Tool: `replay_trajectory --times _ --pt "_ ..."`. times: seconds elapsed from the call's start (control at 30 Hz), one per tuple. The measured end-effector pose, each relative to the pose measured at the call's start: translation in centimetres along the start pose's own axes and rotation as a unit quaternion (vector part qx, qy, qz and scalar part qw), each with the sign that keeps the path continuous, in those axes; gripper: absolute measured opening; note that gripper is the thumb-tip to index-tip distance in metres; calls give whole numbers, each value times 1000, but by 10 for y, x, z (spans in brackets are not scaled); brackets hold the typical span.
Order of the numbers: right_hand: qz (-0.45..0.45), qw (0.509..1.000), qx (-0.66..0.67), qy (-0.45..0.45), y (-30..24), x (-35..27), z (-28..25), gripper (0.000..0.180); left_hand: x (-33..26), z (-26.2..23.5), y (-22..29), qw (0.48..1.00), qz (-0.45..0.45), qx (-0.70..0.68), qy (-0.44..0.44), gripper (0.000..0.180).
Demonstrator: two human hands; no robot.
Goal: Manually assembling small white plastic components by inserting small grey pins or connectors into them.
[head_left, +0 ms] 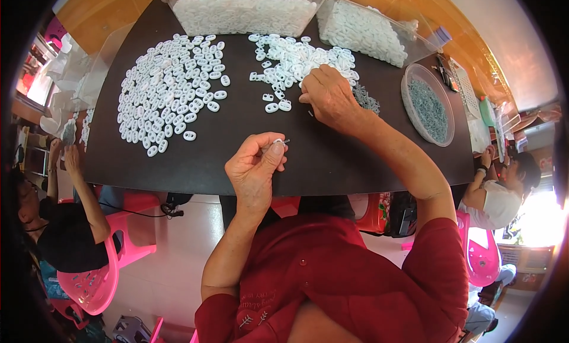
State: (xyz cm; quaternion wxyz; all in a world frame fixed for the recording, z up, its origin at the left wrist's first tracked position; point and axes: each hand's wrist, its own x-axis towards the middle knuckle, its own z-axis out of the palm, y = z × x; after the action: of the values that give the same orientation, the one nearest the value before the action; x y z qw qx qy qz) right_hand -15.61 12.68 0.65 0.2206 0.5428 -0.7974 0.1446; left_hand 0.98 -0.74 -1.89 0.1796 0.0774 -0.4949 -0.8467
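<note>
My left hand (256, 168) is raised over the dark table's (332, 159) near edge, its fingers pinched on a small white oval plastic piece with a short metal screw sticking out of it (280, 142). My right hand (329, 94) reaches farther out, fingertips down at the edge of a loose pile of white oval pieces (299, 58). Whether it grips one is hidden by the fingers. A small heap of grey screws (366, 99) lies just right of that hand.
A wide spread of white pieces (172, 88) covers the table's left. Two clear bins (246, 12) (364, 30) of white pieces stand at the far edge. A round tub of grey screws (428, 103) sits at right. Other people sit on pink chairs at left (65, 224) and right (501, 195).
</note>
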Motion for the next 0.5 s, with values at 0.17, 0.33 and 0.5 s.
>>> replay_trajectory --times 0.17,0.33,0.5 --pt "0 1000 -9 4 -1 1 2 18 0 -1 -1 1000 -1 -4 -5 13" --pt "19 999 43 23 -16 6 -1 16 0 0 -1 1000 -2 -2 -2 14" --pt "17 998 65 -4 -25 11 3 18 0 0 0 1000 1 2 -3 14"
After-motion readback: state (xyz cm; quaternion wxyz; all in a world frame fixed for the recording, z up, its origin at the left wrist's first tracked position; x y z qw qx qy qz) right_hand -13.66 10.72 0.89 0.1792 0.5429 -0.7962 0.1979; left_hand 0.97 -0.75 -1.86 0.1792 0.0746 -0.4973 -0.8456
